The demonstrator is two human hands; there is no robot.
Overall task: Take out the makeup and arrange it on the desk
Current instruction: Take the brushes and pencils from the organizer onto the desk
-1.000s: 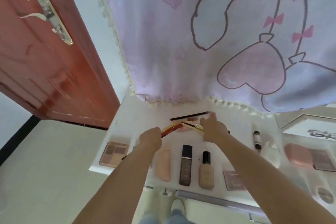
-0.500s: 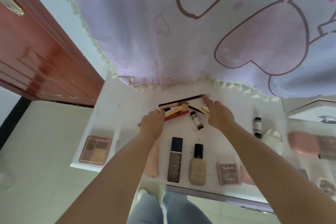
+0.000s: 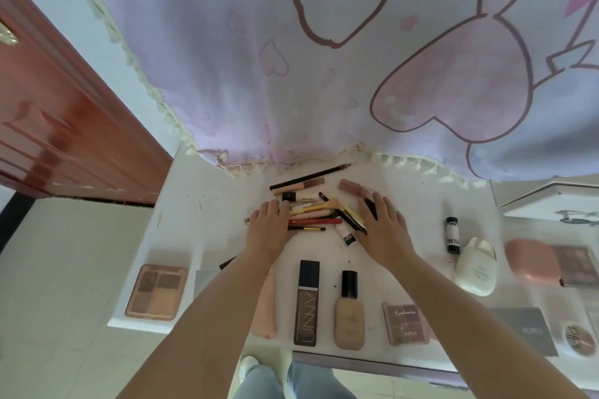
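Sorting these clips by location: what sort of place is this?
Probably a bedroom or dressing corner at home: a white desk with makeup laid out, a cartoon-print curtain behind it, and a wooden door.

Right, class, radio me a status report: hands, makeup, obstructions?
Left hand and right hand open, flanking pencil pile. Foundation bottles lie nearer. Nothing blocking.

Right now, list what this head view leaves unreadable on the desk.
- Peach tube: mostly hidden by the left forearm.
- Grey card: half covered by the same arm.
- Pencils under the left hand and right hand: ends covered.
- Round compact: blurred at the frame's right edge.
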